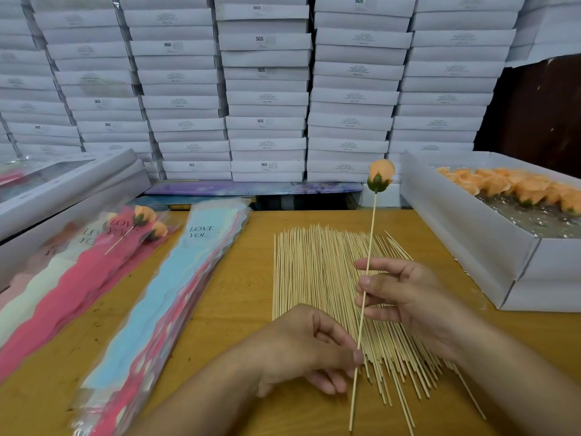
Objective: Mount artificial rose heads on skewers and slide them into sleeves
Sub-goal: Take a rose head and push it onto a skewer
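While both hands pinch the skewer (367,269), left (309,350) low and right (405,294) midway, its rose (381,176) stands above the spare sticks (323,278) (sleeves (195,287) lie leftward), and I reckon a careless swing could knock the head off.

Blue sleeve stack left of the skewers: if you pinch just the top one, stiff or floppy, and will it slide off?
Probably floppy: the sleeves look like thin film with wavy edges. Likely slippery, as the surface is glossy and the stack is already fanned out unevenly on the table. Probably very light, so neighbouring sleeves may cling and come along.
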`<state>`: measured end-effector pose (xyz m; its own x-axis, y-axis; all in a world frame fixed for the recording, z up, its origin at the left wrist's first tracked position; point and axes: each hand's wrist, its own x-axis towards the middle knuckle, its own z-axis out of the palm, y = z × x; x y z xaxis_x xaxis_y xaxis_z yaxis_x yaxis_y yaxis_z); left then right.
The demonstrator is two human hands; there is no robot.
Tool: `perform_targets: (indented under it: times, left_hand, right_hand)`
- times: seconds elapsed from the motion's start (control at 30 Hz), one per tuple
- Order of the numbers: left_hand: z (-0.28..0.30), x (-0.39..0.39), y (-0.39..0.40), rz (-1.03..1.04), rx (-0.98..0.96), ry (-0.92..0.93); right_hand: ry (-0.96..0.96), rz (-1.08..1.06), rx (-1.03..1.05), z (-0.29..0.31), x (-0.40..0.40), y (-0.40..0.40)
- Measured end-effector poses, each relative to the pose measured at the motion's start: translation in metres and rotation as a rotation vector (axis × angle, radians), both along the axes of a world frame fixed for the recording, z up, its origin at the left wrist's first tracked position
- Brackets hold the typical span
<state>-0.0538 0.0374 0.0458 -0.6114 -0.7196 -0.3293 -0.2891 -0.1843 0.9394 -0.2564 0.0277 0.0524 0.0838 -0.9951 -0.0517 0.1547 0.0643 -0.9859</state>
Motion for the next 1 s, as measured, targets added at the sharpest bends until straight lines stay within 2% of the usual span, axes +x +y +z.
perform_targets:
  times: [0.13, 0.3, 0.37, 0.47, 0.57, 0.73, 0.87, 1.0]
  left_hand:
    - [0.012, 0.010, -0.010, 0.076, -0.093, -0.065]
    - [0.044, 0.058, -0.063, 0.587, -0.352, -0.126]
    - [0.050, 0.085, -0.087, 0.758, -0.539, -0.296]
    - [0.049, 0.128, -0.117, 0.837, -0.741, -0.602]
    - [0.037, 0.164, -0.137, 0.849, -0.675, -0.753]
    - [0.007, 0.188, -0.143, 0.859, -0.383, -0.734]
    - [-0.004, 0.192, -0.146, 0.915, -0.349, -0.711]
    - [-0.005, 0.194, -0.151, 0.884, -0.364, -0.801]
  right_hand:
    - [-0.025, 0.001, 0.009, -0.001, -0.002, -0.001]
    - [-0.016, 0.023, 0.038, -0.001, -0.005, -0.002]
    - [-0.005, 0.039, 0.045, 0.000, -0.005, -0.002]
    - [0.008, 0.045, 0.050, 0.000, -0.004, -0.002]
    - [0.015, 0.038, 0.054, -0.001, -0.004, -0.002]
    - [0.030, 0.028, 0.053, -0.001, -0.002, -0.001]
    - [0.031, 0.023, 0.052, -0.001, -0.002, -0.001]
    - [0.018, 0.018, 0.050, -0.002, -0.003, -0.001]
